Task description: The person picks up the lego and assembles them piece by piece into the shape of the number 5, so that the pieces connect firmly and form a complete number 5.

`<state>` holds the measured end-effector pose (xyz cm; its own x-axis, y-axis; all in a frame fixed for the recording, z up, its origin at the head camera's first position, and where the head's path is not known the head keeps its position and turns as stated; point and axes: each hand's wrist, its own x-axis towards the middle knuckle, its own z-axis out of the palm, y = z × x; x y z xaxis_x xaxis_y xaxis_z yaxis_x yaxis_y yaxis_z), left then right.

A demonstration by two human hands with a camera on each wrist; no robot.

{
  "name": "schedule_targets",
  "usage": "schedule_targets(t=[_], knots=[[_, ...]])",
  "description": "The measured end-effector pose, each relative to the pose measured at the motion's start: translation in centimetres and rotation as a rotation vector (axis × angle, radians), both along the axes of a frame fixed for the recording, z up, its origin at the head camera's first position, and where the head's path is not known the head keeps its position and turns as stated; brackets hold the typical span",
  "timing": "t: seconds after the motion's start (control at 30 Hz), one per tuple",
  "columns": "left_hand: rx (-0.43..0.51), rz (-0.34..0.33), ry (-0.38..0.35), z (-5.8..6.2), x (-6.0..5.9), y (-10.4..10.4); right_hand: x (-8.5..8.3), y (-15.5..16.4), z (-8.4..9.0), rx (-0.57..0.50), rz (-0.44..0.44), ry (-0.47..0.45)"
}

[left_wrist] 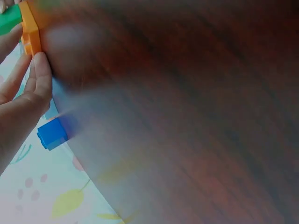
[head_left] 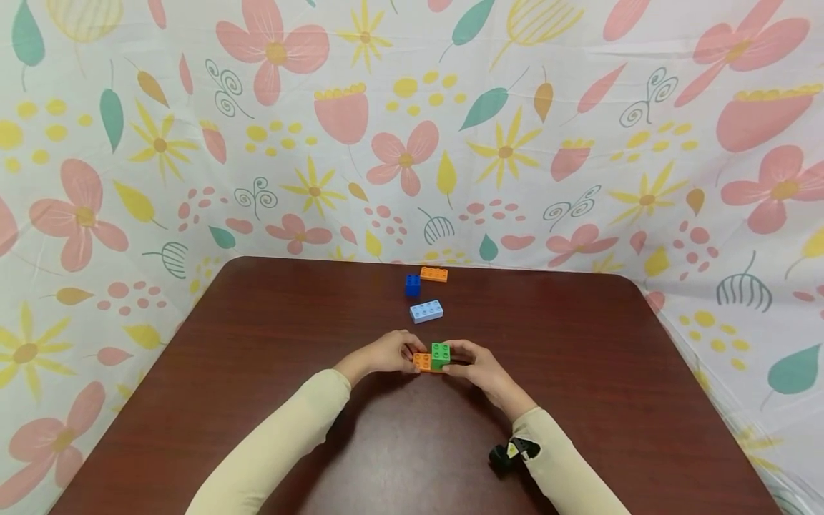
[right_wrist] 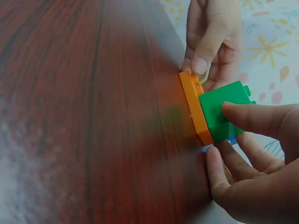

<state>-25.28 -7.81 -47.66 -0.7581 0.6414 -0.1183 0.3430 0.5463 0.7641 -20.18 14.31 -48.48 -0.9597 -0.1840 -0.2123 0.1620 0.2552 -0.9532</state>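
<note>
Left hand [head_left: 390, 352] pinches one end of the orange building brick [head_left: 422, 361]; right hand [head_left: 483, 370] grips the green brick [head_left: 440, 355] atop it, between both hands, a light-blue brick [head_left: 426, 312] lying beyond them

Bright, even head view, soft glare on the tabletop [head_left: 405, 440] (wrist views dimmer, hazy, blurry in patches).

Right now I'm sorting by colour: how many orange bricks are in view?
2: the near orange brick under the green brick, between left hand and right hand; the far orange brick by the far edge of the table. Hands may hide others.
</note>
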Motion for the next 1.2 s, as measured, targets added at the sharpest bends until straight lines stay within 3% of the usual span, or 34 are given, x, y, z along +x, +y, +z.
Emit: schedule_targets(t=[0.23,0.67,0.93,1.2], knots=[[0.03,0.024,-0.067,1.1,-0.7,0.0,0.0,0.3,0.0,-0.012,-0.018,0.005],[0.081,0.178,0.053,1.4,-2.8,0.4,0.3,0.6,-0.4,-0.054,-0.014,0.002],[0.118,0.307,0.106,1.1,-3.7,0.6,0.1,0.7,-0.8,-0.061,-0.011,-0.002],[0.111,0.392,0.16,0.3,-4.4,1.5,0.2,0.7,-0.7,-0.059,-0.017,-0.008]])
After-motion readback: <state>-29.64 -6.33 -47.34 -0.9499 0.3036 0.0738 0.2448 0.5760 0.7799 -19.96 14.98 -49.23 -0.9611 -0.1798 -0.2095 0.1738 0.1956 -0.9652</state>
